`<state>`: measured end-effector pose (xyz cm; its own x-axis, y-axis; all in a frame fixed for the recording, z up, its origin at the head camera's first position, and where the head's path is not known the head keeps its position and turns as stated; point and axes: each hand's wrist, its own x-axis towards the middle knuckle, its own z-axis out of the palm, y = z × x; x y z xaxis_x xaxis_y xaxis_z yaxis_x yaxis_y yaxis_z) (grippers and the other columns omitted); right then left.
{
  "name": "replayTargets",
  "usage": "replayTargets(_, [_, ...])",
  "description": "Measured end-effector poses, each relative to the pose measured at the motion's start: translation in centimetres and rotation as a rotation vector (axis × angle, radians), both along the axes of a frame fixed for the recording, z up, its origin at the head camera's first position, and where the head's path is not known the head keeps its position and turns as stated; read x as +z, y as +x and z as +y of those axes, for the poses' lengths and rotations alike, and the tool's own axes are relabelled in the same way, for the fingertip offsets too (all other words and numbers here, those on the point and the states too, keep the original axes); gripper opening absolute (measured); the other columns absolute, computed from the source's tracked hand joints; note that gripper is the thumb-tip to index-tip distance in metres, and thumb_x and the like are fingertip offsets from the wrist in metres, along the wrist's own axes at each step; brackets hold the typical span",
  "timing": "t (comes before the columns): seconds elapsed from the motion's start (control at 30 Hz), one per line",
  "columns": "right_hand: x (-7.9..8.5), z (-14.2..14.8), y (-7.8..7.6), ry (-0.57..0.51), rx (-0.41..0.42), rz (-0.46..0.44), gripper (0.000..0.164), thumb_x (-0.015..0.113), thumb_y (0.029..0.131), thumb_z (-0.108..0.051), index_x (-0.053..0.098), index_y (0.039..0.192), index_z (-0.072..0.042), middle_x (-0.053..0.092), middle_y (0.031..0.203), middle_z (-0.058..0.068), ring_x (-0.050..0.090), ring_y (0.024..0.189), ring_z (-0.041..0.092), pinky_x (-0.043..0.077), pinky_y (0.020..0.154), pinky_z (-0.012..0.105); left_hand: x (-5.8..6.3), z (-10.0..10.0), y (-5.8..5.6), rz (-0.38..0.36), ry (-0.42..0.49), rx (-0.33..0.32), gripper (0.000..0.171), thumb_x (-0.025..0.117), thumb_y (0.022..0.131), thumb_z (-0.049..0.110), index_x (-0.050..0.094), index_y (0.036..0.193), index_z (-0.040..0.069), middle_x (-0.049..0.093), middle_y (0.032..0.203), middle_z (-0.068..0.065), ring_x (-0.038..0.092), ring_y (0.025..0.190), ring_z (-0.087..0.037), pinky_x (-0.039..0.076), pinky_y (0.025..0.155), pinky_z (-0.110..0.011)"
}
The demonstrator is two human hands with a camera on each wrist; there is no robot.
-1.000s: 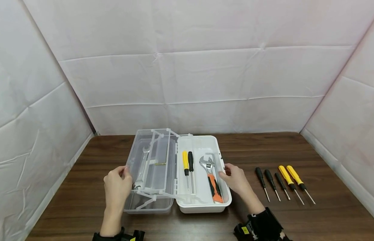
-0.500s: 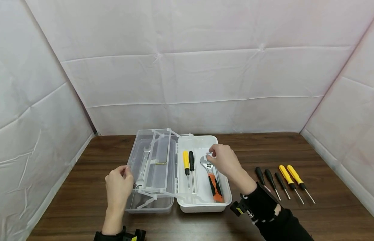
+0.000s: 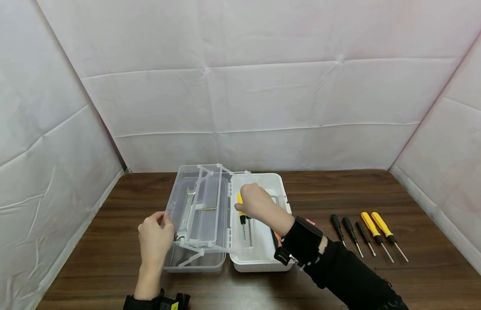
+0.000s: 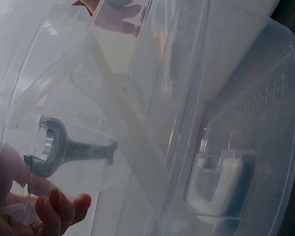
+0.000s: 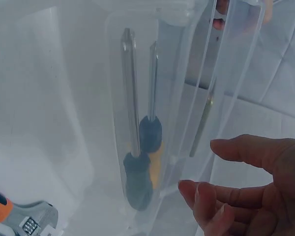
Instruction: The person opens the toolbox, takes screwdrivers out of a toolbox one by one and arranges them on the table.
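My left hand [image 3: 156, 237] pinches the left edge of the clear lid [image 3: 197, 265] of an opened toolbox. Through the plastic, the left wrist view shows a silver wrench [image 4: 59, 147] beside those fingers. Over the white toolbox base [image 3: 259, 267] hovers my right hand [image 3: 259, 206], its thumb and fingers apart with nothing between them. Below it lie a yellow-and-black screwdriver [image 5: 155, 164] and a black-handled screwdriver [image 5: 137, 184], side by side. An orange-handled adjustable wrench [image 5: 37, 219] lies in the base too, mostly hidden by the right arm in the head view.
On the table right of the toolbox lie black screwdrivers [image 3: 349, 228] and yellow screwdrivers [image 3: 370, 224] in a row. A thin brass-coloured rod [image 3: 209, 209] shows in the clear lid section. White sheet walls [image 3: 240, 99] enclose the brown wooden table [image 3: 321, 193].
My right hand has left the base's right edge and moved up and left, across the adjustable wrench to above the two screwdrivers. The left hand keeps its hold on the lid.
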<state>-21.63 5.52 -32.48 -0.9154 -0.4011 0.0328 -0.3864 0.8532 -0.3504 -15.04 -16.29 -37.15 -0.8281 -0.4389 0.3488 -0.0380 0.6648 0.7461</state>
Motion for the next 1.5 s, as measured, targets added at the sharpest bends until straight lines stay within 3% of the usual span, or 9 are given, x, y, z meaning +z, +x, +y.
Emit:
replayTargets(0.27, [-1.1, -1.0, -0.9, 0.063, -0.004, -0.027, 0.026, 0.065, 0.077, -0.017, 0.052, 0.058, -0.006, 0.05, 0.052, 0.002, 0.046, 0.043, 0.013, 0.038, 0.043, 0.024, 0.0, 0.2, -0.1, 0.014, -0.004, 0.004, 0.023, 0.048, 0.084, 0.007, 0.065, 0.09, -0.008, 0.063, 0.084, -0.025, 0.059, 0.078, -0.04, 0.042, 0.067, -0.049])
replayTargets(0.53, [-1.7, -2.0, -1.2, 0.096, -0.064, -0.066, 0.023, 0.066, 0.077, -0.016, 0.055, 0.061, -0.004, 0.052, 0.054, 0.005, 0.047, 0.044, 0.014, 0.037, 0.04, 0.025, -0.1, 0.2, -0.1, -0.001, -0.002, 0.005, 0.024, 0.048, 0.084, 0.007, 0.065, 0.091, -0.008, 0.063, 0.085, -0.025, 0.059, 0.079, -0.042, 0.042, 0.068, -0.05])
replayTargets(0.73, [-2.2, -2.5, -1.3, 0.114, -0.049, -0.018, 0.023, 0.069, 0.074, -0.014, 0.053, 0.061, -0.004, 0.051, 0.055, 0.005, 0.046, 0.044, 0.013, 0.038, 0.039, 0.023, -0.1, 0.2, -0.1, -0.011, -0.002, 0.004, 0.025, 0.048, 0.084, 0.008, 0.065, 0.092, -0.008, 0.063, 0.087, -0.026, 0.058, 0.081, -0.042, 0.042, 0.069, -0.051])
replayTargets(0.87, [-2.5, -2.7, -1.2, 0.135, -0.028, 0.037, 0.027, 0.061, 0.076, -0.005, 0.046, 0.054, -0.008, 0.047, 0.051, 0.003, 0.043, 0.042, 0.011, 0.035, 0.036, 0.021, -0.2, 0.2, -0.1, -0.028, 0.002, -0.004, 0.025, 0.048, 0.085, 0.008, 0.065, 0.092, -0.007, 0.063, 0.088, -0.026, 0.058, 0.082, -0.042, 0.042, 0.07, -0.05])
replayTargets(1.03, [-2.5, -2.9, -1.3, 0.155, -0.004, 0.127, 0.025, 0.056, 0.075, 0.001, 0.048, 0.053, -0.007, 0.053, 0.055, 0.007, 0.045, 0.043, 0.012, 0.037, 0.036, 0.022, -0.1, 0.2, -0.1, -0.024, 0.004, 0.0, 0.024, 0.048, 0.085, 0.008, 0.065, 0.092, -0.007, 0.063, 0.087, -0.025, 0.058, 0.081, -0.042, 0.042, 0.069, -0.05])
replayTargets(1.3, [-1.8, -2.2, -1.8, 0.076, -0.018, -0.003, 0.027, 0.064, 0.072, -0.005, 0.044, 0.055, -0.008, 0.042, 0.051, 0.0, 0.043, 0.043, 0.013, 0.035, 0.039, 0.021, -0.1, 0.3, -0.1, -0.023, 0.003, 0.001, 0.024, 0.048, 0.084, 0.009, 0.065, 0.091, -0.008, 0.063, 0.086, -0.025, 0.058, 0.081, -0.042, 0.041, 0.069, -0.05])
replayTargets(1.5, [0.2, -1.1, -2.2, 0.048, -0.054, -0.012, 0.028, 0.067, 0.071, -0.01, 0.043, 0.055, -0.008, 0.04, 0.052, 0.0, 0.042, 0.046, 0.013, 0.035, 0.044, 0.023, -0.2, 0.3, -0.1, -0.017, 0.004, 0.004, 0.024, 0.048, 0.084, 0.009, 0.065, 0.091, -0.007, 0.063, 0.085, -0.025, 0.058, 0.079, -0.042, 0.041, 0.068, -0.05])
